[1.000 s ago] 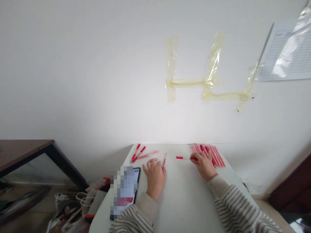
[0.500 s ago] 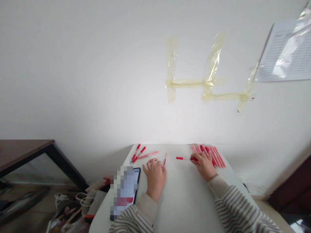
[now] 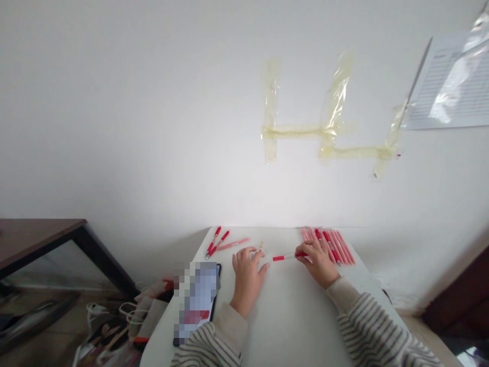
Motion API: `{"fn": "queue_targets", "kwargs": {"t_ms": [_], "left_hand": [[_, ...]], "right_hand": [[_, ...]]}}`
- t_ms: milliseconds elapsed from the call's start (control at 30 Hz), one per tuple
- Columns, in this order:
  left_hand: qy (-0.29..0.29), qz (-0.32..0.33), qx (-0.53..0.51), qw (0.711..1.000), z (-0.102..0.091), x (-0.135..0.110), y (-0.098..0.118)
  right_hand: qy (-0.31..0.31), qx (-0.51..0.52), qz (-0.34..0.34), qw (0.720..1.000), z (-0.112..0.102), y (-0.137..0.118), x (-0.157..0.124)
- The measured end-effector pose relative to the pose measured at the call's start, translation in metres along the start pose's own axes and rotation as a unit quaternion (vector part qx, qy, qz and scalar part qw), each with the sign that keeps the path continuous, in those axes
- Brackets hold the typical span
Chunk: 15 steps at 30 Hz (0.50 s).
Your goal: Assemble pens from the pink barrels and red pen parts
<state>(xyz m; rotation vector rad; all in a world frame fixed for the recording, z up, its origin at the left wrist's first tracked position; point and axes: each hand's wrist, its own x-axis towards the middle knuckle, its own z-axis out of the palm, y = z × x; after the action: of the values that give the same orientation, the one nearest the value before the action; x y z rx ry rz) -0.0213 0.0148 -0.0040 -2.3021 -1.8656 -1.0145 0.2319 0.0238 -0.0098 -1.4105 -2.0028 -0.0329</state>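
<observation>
My right hand [image 3: 320,261] is closed on a red pen [image 3: 278,258], held level by one end between thumb and fingers. Its clear middle and red far end stick out to the left. My left hand [image 3: 249,274] rests low over the table with thumb and fingers apart. Just beyond its fingertips shows the tip of a thin stick, perhaps a pen refill [image 3: 261,246], orange at the end; the hand hides most of it. A small gap separates the left thumb from the pen's red end.
A row of pink and red pens [image 3: 340,247] lies at the back right of the white table [image 3: 294,316]. Two red pens [image 3: 218,244] and a pink one [image 3: 234,243] lie back left. A phone [image 3: 216,300] lies left. Bags [image 3: 147,316] clutter the floor.
The red pen and my right fingers have moved slightly left and nearer to me. My left hand has shifted right, its thumb now spread towards the pen, covering more of the thin stick.
</observation>
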Motion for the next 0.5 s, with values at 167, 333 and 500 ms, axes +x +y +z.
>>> {"fn": "queue_targets", "kwargs": {"t_ms": [167, 333, 500], "left_hand": [[0.015, 0.011, -0.036, 0.999, 0.0029, -0.0003, -0.0009], [0.025, 0.041, -0.067, 0.997, 0.0048, -0.0004, -0.0022], [0.021, 0.066, -0.086, 0.994, 0.0077, -0.0008, -0.0040]], "right_hand": [[-0.019, 0.022, -0.016, 0.999, 0.0007, -0.0030, -0.0011], [-0.030, 0.029, -0.013, 0.999, -0.0006, -0.0042, -0.0009], [-0.031, 0.033, -0.027, 0.999, -0.0005, -0.0049, -0.0006]]}}
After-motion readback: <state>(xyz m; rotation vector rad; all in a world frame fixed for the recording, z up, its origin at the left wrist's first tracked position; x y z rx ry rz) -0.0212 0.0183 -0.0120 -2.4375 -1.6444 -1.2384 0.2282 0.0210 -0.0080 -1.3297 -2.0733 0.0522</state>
